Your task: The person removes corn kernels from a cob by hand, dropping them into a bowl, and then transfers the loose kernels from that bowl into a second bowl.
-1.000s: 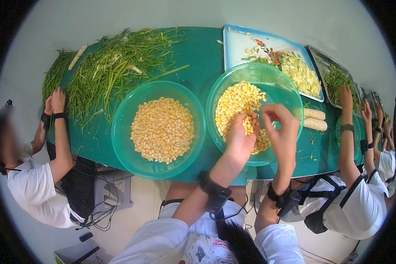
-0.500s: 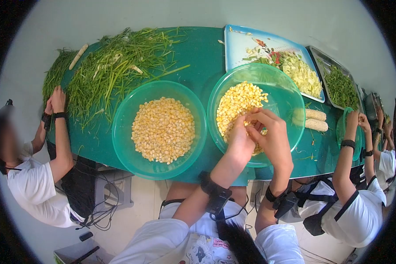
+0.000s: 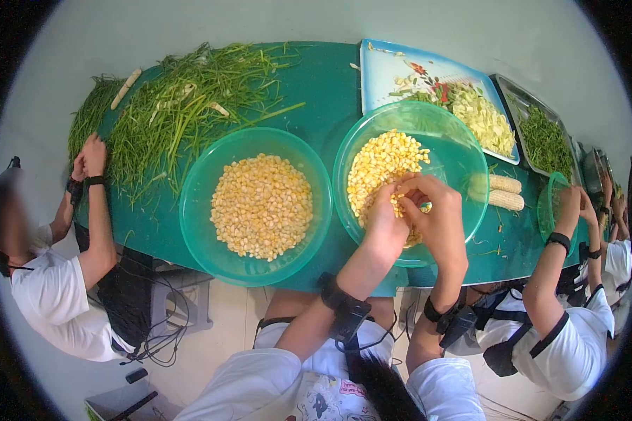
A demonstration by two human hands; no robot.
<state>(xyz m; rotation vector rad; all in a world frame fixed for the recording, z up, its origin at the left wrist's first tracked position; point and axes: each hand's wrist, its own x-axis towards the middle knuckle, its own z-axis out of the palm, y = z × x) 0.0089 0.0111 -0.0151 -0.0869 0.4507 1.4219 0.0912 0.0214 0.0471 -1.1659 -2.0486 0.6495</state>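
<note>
Over the right green bowl [image 3: 449, 130] my two hands are close together. My left hand [image 3: 385, 214] is curled inward, with yellow corn kernels [image 3: 398, 205] showing between it and my right hand; whether these sit on a piece of cob is hidden. My right hand [image 3: 437, 203] bends its fingers and thumb onto the same corn. Loose kernels [image 3: 383, 161] cover the left part of that bowl. Beside it on the left, another green bowl [image 3: 195, 189] holds a broad heap of loose kernels [image 3: 260, 207].
Stripped corn cobs [image 3: 505, 200] lie right of the bowls. Behind are a white-blue tray [image 3: 390, 77] of chopped vegetables and a metal tray [image 3: 544, 144] of greens. Long green stalks [image 3: 182, 119] spread at left. Co-workers' hands [image 3: 90, 158] are at both sides.
My fingers have shifted slightly, and more kernels show between my hands. At right, a co-worker's hands have moved a little lower over a small green basket.
</note>
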